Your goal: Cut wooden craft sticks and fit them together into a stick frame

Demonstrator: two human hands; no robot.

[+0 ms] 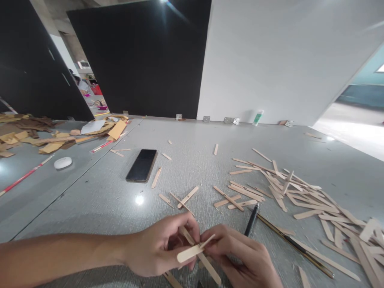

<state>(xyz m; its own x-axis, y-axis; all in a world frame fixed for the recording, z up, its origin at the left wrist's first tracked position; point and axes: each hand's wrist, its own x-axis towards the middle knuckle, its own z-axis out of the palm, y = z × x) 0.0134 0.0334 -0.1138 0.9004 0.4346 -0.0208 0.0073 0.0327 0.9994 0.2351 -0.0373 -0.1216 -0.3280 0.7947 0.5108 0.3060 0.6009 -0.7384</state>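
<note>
My left hand (162,246) and my right hand (240,256) meet at the near edge of the grey table (99,200). Both pinch a small bundle of crossed wooden craft sticks (196,250). One flat stick lies across the left thumb, and another slants down beneath the fingers. The fingers of both hands are closed round the sticks. A black pen (251,220) lies just beyond my right hand.
A heap of loose wooden sticks (300,192) spreads over the right of the table. A black phone (142,165) lies face up in the middle. A white mouse (63,163) and cardboard scraps (45,138) sit at the left. A glue tube (258,117) stands by the wall.
</note>
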